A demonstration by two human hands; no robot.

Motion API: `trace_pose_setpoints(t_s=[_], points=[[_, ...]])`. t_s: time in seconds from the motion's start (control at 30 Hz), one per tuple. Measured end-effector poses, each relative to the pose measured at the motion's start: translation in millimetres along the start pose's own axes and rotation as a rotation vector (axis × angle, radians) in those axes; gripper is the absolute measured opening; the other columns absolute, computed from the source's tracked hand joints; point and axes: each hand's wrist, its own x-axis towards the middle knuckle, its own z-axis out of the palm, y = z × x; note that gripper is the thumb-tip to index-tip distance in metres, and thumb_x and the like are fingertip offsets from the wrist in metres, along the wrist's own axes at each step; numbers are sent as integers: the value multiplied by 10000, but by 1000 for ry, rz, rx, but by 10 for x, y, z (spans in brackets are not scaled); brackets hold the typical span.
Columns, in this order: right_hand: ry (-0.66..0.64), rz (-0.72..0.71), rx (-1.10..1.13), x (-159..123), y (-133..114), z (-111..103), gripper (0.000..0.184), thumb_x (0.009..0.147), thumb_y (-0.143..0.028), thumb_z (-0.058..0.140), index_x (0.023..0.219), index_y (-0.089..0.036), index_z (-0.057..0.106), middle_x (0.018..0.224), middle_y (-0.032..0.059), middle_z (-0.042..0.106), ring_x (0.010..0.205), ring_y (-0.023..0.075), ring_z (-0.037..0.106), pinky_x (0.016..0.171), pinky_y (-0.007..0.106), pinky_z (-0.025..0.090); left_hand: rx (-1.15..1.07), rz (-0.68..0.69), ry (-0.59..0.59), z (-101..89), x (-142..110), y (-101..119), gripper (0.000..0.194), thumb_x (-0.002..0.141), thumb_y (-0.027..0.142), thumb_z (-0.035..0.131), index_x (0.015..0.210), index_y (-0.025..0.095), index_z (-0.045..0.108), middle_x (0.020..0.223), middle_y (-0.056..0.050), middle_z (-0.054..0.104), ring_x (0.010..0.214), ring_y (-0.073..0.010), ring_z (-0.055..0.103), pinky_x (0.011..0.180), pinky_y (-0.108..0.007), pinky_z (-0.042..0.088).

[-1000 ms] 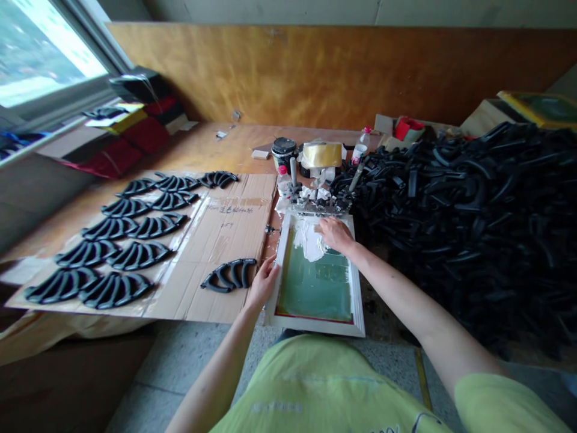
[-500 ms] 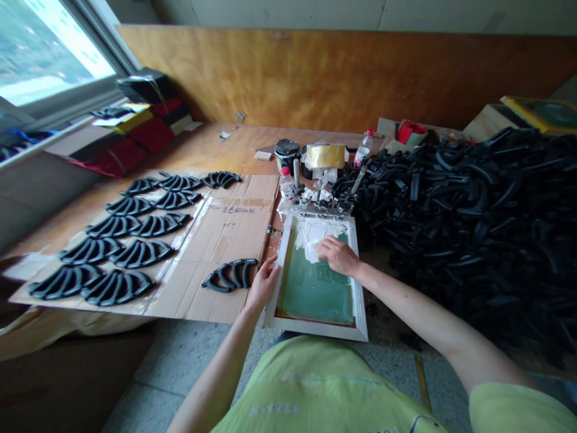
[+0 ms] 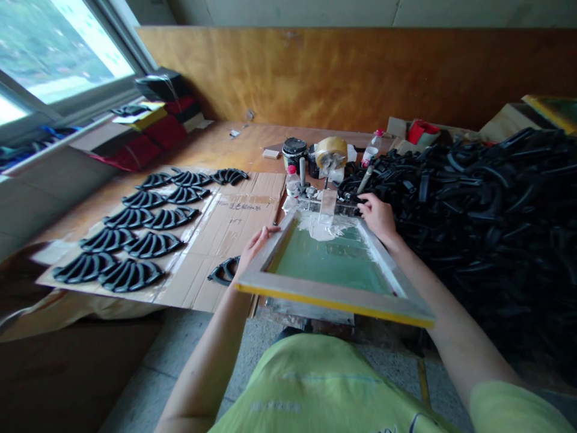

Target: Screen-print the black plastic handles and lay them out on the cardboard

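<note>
A screen printing frame [image 3: 336,287] with green mesh is tilted, its near edge raised above the bench. White ink [image 3: 322,227] is gathered at the mesh's far end. In that ink a pale, flat squeegee [image 3: 328,205] stands upright, leaning by the hinge clamp [image 3: 347,208]. My left hand [image 3: 256,248] is closed on the frame's left side. At the far right corner, my right hand [image 3: 378,219] has its fingers curled against the frame's right side. Just left of my left hand lies a black ribbed, fan-shaped part [image 3: 222,272], partly hidden by that hand.
Several black fan-shaped parts [image 3: 148,243] lie in rows on the cardboard sheet [image 3: 202,252]. A big heap of black parts [image 3: 460,222] crowds the right side. Behind the frame stand a tub [image 3: 294,153], a tape roll [image 3: 331,153] and bottles [image 3: 372,147].
The frame's near edge has risen from flat to tilted. My right hand has left the squeegee, now standing at the far end, and moved to the frame's right side.
</note>
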Motion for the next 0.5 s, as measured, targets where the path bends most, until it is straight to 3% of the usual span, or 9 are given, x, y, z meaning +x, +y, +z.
trace_pose_setpoints(t_s=[0.1,0.23,0.33,0.5], points=[[-44,138,-11,-307,294,78,242,890,-299,476,987,-173,658,775,60,695,731,217,643,721,348,504,-134,139,15,196,210,227,488,800,569,583,1081,176,647,934,-55,673,808,-160,637,635,-240,506],[-232,-42,-18,-773,202,436,137,818,-249,612,940,-200,651,882,58,697,842,219,636,803,367,492,-164,108,79,364,336,296,503,823,577,539,1124,178,599,858,-44,664,707,-134,625,553,-209,474],[-354,-242,-60,-946,-17,563,155,791,-180,653,943,-206,641,979,66,674,975,235,598,865,383,466,-140,59,144,401,144,24,511,825,598,532,1142,200,577,880,-45,673,683,-114,614,548,-191,462],[-346,-435,17,-1102,-551,502,66,868,-208,597,926,-202,628,935,77,635,958,250,559,868,387,454,-76,-385,-98,516,-508,-653,644,750,693,567,1118,165,583,887,-119,702,670,-162,648,501,-221,455]])
